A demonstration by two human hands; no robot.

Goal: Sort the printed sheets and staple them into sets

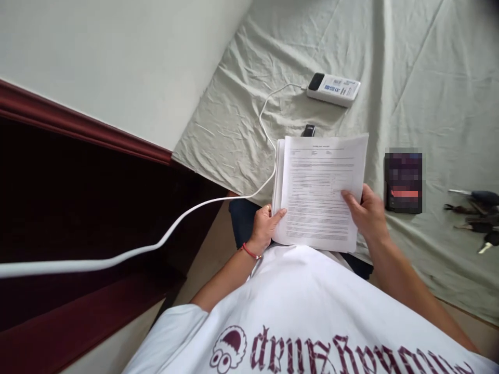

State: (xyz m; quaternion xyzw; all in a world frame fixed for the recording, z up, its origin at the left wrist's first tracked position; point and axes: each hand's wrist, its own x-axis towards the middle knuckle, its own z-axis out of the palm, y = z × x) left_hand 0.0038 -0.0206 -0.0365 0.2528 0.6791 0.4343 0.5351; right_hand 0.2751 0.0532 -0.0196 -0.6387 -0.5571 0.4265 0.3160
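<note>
At the side edges of one paper stack [317, 195], held over the cloth [230, 104], the left hand [266, 227] grips lower, the right hand [366, 210] higher, thumbs on top. Beyond the stack lie one power bank [335, 90], one black object [309, 130]; rightward, one pixelated device [404, 182].

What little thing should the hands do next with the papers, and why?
Maybe the right hand should nudge the top sheet left to neaten the pile, because the sheets underneath stick out on the left, where the left hand holds the edge.
</note>
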